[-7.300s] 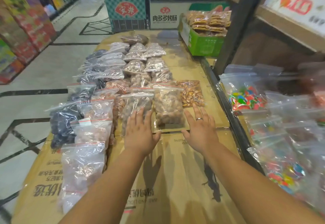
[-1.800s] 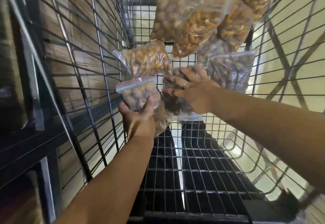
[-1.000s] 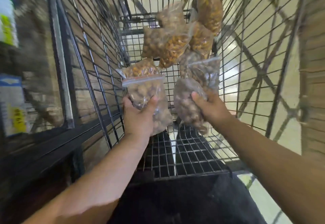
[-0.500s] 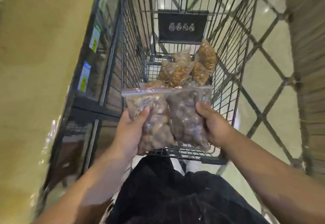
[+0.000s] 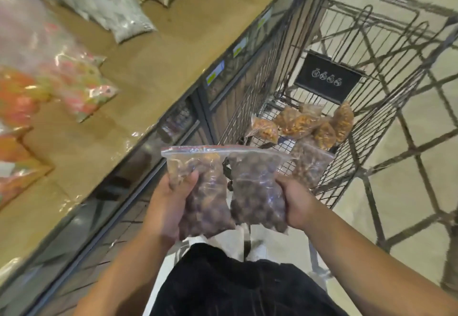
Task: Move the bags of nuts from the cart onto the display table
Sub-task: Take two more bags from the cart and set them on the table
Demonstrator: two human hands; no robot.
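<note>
1. On my feed the left hand (image 5: 171, 199) is gripping a bag (image 5: 203, 191) of dark nuts. The thumb is pressing across the bag's front and the fingers are curling behind it.
2. The right hand (image 5: 297, 201) is gripping a second bag (image 5: 257, 191) of the same dark nuts by its right edge, with the fingers wrapping behind.
3. I am seeing the two bags hanging side by side with their edges touching and their red zip strips on top. They are over the near end of the cart (image 5: 247, 107).
4. The cart is holding more bags: a brown-nut bag (image 5: 309, 164) lying nearest the hands and several orange bags (image 5: 295, 122) lying beyond it on the wire floor.
5. The table (image 5: 158, 67), topped with cardboard, is running along the cart's left side. Bright sweet packs (image 5: 81, 87) and pale packs (image 5: 116, 10) are lying on it, and both held bags are hanging off to its right.
6. A black plate (image 5: 327, 78) is hanging at the cart's far end, showing four small white round symbols.
7. Small tags (image 5: 215, 75) are sitting along the table's edge, probably price labels. They are blurring too much for me to read.
</note>
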